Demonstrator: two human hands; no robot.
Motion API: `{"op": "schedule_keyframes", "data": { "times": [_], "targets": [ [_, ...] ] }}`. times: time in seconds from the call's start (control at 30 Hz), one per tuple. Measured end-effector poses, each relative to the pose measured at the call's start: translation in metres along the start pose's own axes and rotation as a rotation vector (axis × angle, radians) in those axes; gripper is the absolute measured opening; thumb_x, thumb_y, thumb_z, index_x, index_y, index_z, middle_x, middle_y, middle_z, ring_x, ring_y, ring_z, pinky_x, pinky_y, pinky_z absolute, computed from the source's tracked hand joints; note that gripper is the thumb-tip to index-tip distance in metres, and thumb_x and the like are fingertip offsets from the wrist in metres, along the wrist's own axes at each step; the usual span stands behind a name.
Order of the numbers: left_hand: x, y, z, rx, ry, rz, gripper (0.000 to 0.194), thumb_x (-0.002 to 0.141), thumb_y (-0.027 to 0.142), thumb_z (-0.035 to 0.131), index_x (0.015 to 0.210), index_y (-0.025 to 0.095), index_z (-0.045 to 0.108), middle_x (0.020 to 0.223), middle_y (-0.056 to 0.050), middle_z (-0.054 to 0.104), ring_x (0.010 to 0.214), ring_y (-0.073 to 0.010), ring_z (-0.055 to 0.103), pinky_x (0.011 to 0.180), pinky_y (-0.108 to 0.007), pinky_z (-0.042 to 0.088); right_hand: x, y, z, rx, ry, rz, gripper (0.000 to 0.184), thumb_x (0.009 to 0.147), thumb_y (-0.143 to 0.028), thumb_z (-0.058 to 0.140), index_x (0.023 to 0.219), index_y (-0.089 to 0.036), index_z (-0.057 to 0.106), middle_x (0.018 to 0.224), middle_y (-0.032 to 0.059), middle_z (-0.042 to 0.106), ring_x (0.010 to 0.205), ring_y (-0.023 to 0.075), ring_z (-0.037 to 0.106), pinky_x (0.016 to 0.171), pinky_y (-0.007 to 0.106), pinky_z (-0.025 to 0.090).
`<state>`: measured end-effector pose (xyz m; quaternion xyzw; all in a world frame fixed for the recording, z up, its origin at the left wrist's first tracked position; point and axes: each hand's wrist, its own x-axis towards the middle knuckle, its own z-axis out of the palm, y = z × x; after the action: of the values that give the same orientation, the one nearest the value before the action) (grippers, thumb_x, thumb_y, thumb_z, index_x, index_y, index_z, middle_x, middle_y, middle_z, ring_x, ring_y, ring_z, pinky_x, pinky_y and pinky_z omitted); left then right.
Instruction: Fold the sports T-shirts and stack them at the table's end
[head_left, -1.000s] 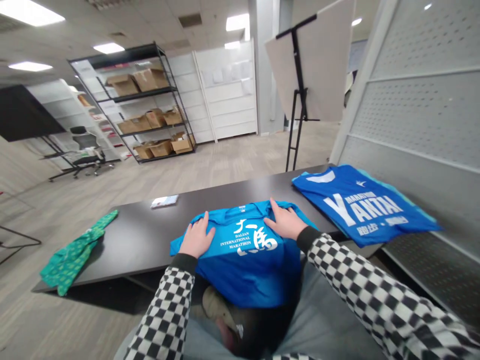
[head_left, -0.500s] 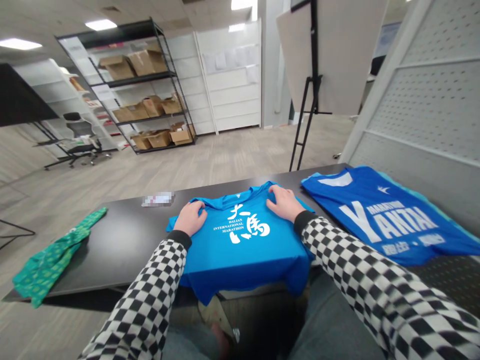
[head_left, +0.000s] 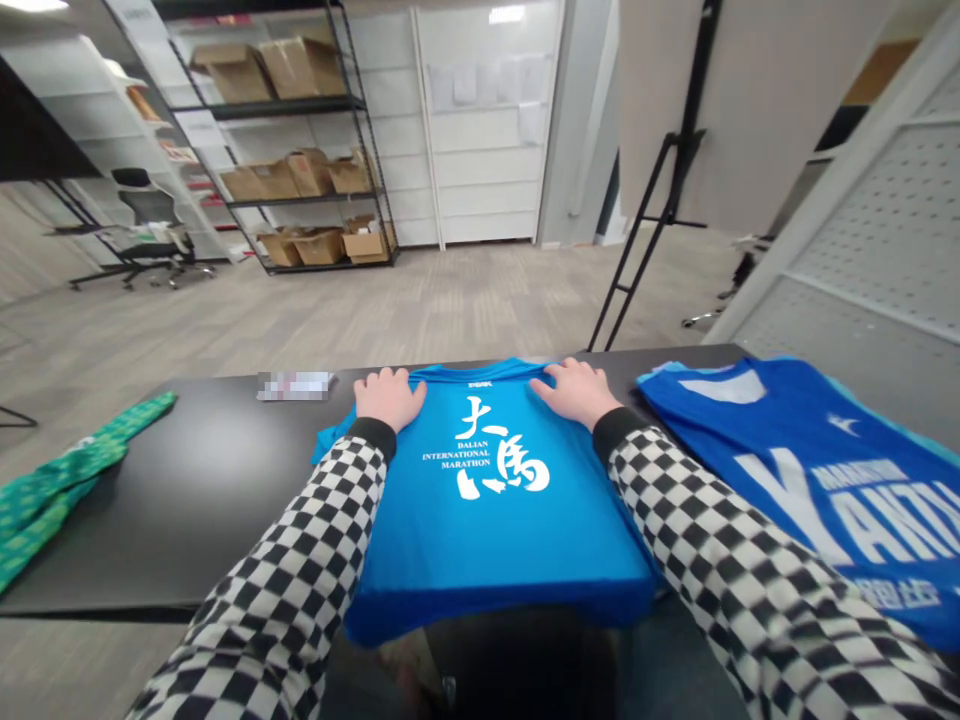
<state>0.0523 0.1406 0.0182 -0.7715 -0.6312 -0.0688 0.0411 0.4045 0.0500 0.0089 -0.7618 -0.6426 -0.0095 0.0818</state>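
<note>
A bright blue T-shirt (head_left: 510, 530) with white marathon lettering lies spread on the black table (head_left: 225, 500), collar at the far side and hem hanging over the near edge. My left hand (head_left: 390, 398) rests on its left shoulder, fingers spread and thumb apart. On the right shoulder lies my right hand (head_left: 576, 392), its fingers also apart and its thumb toward the collar. Both hands press on the cloth without a visible pinch. To the right is a darker blue sleeveless shirt (head_left: 795, 430) with white print, partly out of view.
At the table's left lies a green patterned cloth (head_left: 75, 460). A small blurred packet-like item (head_left: 296, 386) sits near the far edge. Beyond stand a shelf rack (head_left: 300, 198) with cardboard boxes, an easel-like stand (head_left: 652, 230) and, at right, a perforated panel (head_left: 862, 230).
The T-shirt now lies flatter, its collar spread nearer the far edge. My hands have moved slightly apart and their fingers have loosened on the shoulders. The camera view has tilted down.
</note>
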Motion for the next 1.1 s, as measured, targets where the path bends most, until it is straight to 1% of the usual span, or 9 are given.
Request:
{"op": "schedule_keyframes", "data": {
  "times": [0.07, 0.13, 0.27, 0.4, 0.57, 0.8, 0.97, 1.03, 1.1],
  "targets": [
    [0.003, 0.008, 0.003, -0.063, 0.085, 0.043, 0.054, 0.11, 0.054, 0.044, 0.134, 0.017, 0.076, 0.135, -0.023, 0.074, 0.132, -0.0456, 0.067, 0.117, -0.066, 0.048, 0.008, -0.007, 0.005, -0.016, 0.065, -0.001, 0.059, 0.112, -0.057, 0.043, 0.145, -0.019, 0.075, 0.139, 0.0235, 0.073, 0.133, 0.0438, 0.065, 0.114, 0.063, 0.048],
    [0.003, 0.01, 0.01, -0.181, 0.104, 0.193, 0.049, 0.11, 0.048, 0.046, 0.139, 0.019, 0.074, 0.139, -0.019, 0.075, 0.135, -0.0385, 0.068, 0.12, -0.057, 0.05, 0.011, -0.012, 0.011, 0.0, 0.132, -0.058, 0.054, 0.111, -0.048, 0.048, 0.152, -0.018, 0.069, 0.144, 0.0225, 0.073, 0.136, 0.0423, 0.064, 0.119, 0.062, 0.045],
    [-0.001, 0.002, 0.026, -0.273, -0.052, 0.449, 0.064, 0.111, 0.056, 0.047, 0.164, 0.024, 0.061, 0.172, -0.012, 0.057, 0.161, -0.0343, 0.05, 0.137, -0.052, 0.036, 0.01, -0.009, 0.021, 0.111, 0.099, -0.25, 0.059, 0.113, -0.049, 0.047, 0.163, -0.021, 0.061, 0.169, 0.0164, 0.06, 0.157, 0.039, 0.052, 0.135, 0.06, 0.032],
    [0.001, -0.001, 0.033, -0.23, -0.097, 0.387, 0.079, 0.106, 0.064, 0.055, 0.175, 0.024, 0.052, 0.183, -0.011, 0.044, 0.169, -0.0377, 0.04, 0.141, -0.054, 0.029, 0.007, -0.003, 0.023, 0.148, -0.132, -0.29, 0.077, 0.112, -0.066, 0.044, 0.176, -0.024, 0.05, 0.185, 0.0131, 0.04, 0.172, 0.0435, 0.033, 0.14, 0.066, 0.025],
    [0.006, 0.001, 0.035, -0.246, -0.017, 0.353, 0.075, 0.113, 0.063, 0.043, 0.177, 0.024, 0.048, 0.188, -0.011, 0.036, 0.173, -0.038, 0.034, 0.141, -0.058, 0.026, 0.005, -0.002, 0.019, 0.161, -0.094, -0.279, 0.088, 0.109, -0.079, 0.044, 0.178, -0.025, 0.046, 0.188, 0.0129, 0.031, 0.175, 0.045, 0.025, 0.141, 0.072, 0.016],
    [0.015, 0.001, 0.033, -0.183, -0.16, 0.348, 0.089, 0.109, 0.073, 0.044, 0.181, 0.022, 0.039, 0.189, -0.014, 0.029, 0.176, -0.0401, 0.026, 0.142, -0.061, 0.019, 0.011, -0.002, 0.018, 0.156, -0.181, -0.224, 0.098, 0.107, -0.086, 0.038, 0.182, -0.023, 0.038, 0.191, 0.0131, 0.023, 0.177, 0.0416, 0.019, 0.142, 0.07, 0.013],
    [0.043, 0.024, 0.007, -0.083, -0.307, 0.261, 0.088, 0.091, 0.066, 0.069, 0.168, 0.026, 0.058, 0.176, -0.02, 0.053, 0.156, -0.0469, 0.056, 0.129, -0.062, 0.043, 0.009, -0.005, 0.014, 0.151, -0.202, -0.226, 0.103, 0.105, -0.088, 0.043, 0.183, -0.022, 0.035, 0.191, 0.0141, 0.021, 0.178, 0.0417, 0.016, 0.142, 0.07, 0.011],
    [0.045, 0.044, 0.006, -0.04, -0.235, 0.177, 0.072, 0.096, 0.062, 0.062, 0.155, 0.023, 0.07, 0.161, -0.022, 0.066, 0.147, -0.0487, 0.063, 0.126, -0.067, 0.043, 0.007, -0.006, 0.011, 0.157, -0.179, -0.237, 0.102, 0.105, -0.087, 0.043, 0.181, -0.02, 0.038, 0.19, 0.0157, 0.024, 0.177, 0.0423, 0.018, 0.141, 0.07, 0.013],
    [0.04, 0.063, 0.015, -0.077, -0.084, 0.178, 0.065, 0.108, 0.057, 0.046, 0.154, 0.017, 0.069, 0.16, -0.024, 0.067, 0.153, -0.0453, 0.059, 0.132, -0.067, 0.035, 0.004, -0.006, 0.009, 0.165, -0.12, -0.25, 0.095, 0.108, -0.082, 0.044, 0.178, -0.018, 0.044, 0.188, 0.0175, 0.03, 0.176, 0.043, 0.024, 0.141, 0.071, 0.015]
  ]
}}
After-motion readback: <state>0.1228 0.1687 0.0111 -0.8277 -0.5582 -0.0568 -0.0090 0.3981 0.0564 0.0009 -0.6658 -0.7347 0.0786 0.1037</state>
